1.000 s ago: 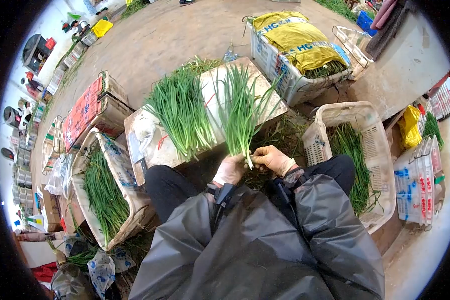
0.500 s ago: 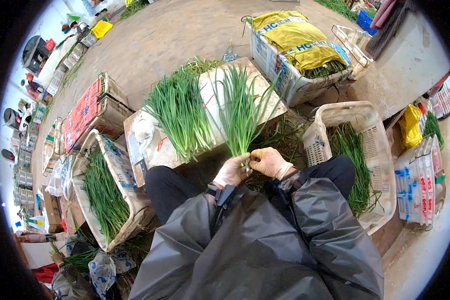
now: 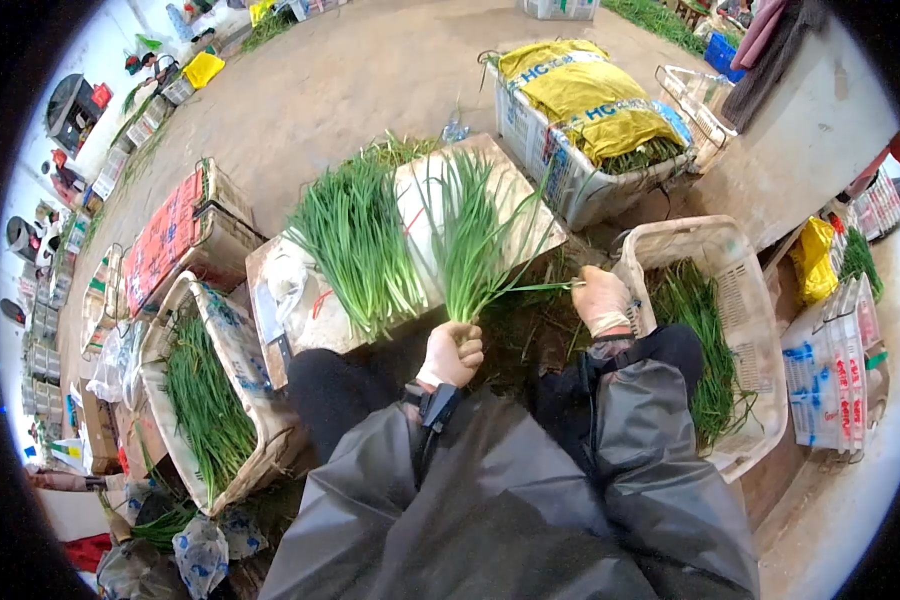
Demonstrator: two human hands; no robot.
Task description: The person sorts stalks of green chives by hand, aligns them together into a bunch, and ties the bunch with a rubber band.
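My left hand (image 3: 451, 355), in a pale glove, is closed around the lower ends of a bunch of garlic chives (image 3: 465, 235) whose leaves fan out over the board. To its right, my gloved right hand (image 3: 602, 300) pinches a thin strand of chive leaf stretched sideways from the bunch. A larger pile of garlic chives (image 3: 358, 245) lies on the white board (image 3: 515, 165), left of the held bunch, white ends toward me. A knife (image 3: 268, 315) and a crumpled clear plastic bag (image 3: 286, 280) rest at the board's left side.
Crates of chives stand at both sides: a left crate (image 3: 175, 430) and a right crate (image 3: 770, 400). A crate covered by a yellow sack (image 3: 595, 95) is beyond the board. A red-covered crate (image 3: 165, 240) is at left. Another person's sleeve (image 3: 145, 570) shows lower left.
My hands, close together before, are now apart. The right hand has moved right and up, drawing a strand from the bunch, while the left keeps its hold slightly further left.
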